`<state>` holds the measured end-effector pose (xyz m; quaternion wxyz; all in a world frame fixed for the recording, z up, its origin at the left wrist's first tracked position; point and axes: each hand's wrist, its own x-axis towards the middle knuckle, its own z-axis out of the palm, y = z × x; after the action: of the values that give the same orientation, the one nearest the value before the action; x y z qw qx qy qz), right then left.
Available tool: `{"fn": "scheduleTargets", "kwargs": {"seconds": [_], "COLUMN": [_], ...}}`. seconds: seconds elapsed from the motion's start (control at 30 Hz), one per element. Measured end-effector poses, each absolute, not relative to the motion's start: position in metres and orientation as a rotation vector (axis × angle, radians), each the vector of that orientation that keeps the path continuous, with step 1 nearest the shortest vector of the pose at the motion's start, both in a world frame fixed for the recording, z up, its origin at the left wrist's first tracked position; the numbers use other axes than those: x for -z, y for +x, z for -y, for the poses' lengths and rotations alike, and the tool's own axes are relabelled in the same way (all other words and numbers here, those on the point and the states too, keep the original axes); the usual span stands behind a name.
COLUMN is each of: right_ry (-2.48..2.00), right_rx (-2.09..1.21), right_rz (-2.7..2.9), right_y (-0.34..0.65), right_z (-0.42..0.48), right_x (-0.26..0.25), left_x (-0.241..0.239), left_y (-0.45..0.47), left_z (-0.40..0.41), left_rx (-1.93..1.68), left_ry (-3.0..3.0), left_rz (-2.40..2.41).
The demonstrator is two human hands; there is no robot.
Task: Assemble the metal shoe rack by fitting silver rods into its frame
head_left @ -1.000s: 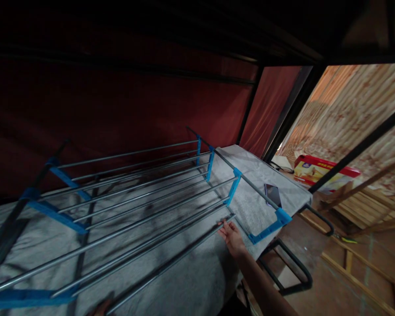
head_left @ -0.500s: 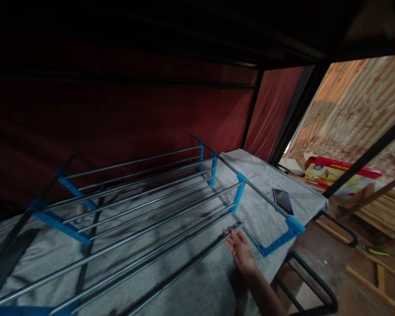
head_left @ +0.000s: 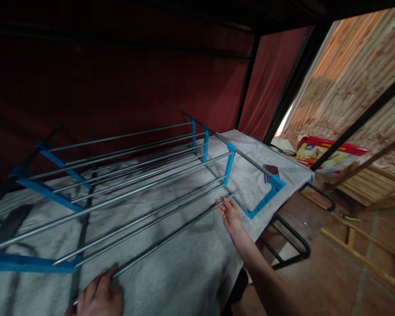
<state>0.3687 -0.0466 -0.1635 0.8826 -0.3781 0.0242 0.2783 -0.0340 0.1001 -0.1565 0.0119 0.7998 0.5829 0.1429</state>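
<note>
A rack of grey metal rods with blue plastic connectors [head_left: 229, 161] lies on its side on a grey cloth-covered bed [head_left: 191, 267]. One loose metal rod [head_left: 171, 236] runs along the front of the rack. My right hand [head_left: 229, 215] pinches the rod's right end, close to a blue end bracket [head_left: 266, 197]. My left hand [head_left: 97, 295] shows at the bottom edge with its fingers closed round the rod's left end.
A dark phone [head_left: 270, 170] lies on the cloth behind the rack's right end. Dark red curtains hang behind the bed. A red and yellow box [head_left: 329, 152], wooden slats [head_left: 375, 184] and a black metal frame [head_left: 292, 245] are on the floor at right.
The view has shifted down and left, so my left hand now shows at the rod's left end. My right hand keeps hold of the rod's right end.
</note>
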Motion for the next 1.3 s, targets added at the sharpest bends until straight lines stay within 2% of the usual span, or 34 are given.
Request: {"fn": "scheduleTargets", "kwargs": {"seconds": [0.23, 0.63, 1.03, 1.3], "right_ry": [-0.846, -0.897, -0.973, -0.981], "right_rx": [-0.658, -0.691, -0.67, -0.638], "right_rz": [-0.045, -0.082, -0.102, -0.101], "right_y": [0.374, 0.381, 0.377, 0.369], "right_z": [0.047, 0.046, 0.043, 0.044], "right_x": [0.158, 0.154, 0.147, 0.14], "left_x": [0.134, 0.133, 0.129, 0.128], "left_y": [-0.012, -0.005, -0.002, -0.005], "left_z": [-0.083, -0.081, -0.076, -0.075], "left_rx": [-0.498, -0.574, -0.357, -0.349], "left_ry": [2.548, 2.54, 2.628, 2.676], "left_rz": [-1.808, -1.796, -1.852, -1.781]}}
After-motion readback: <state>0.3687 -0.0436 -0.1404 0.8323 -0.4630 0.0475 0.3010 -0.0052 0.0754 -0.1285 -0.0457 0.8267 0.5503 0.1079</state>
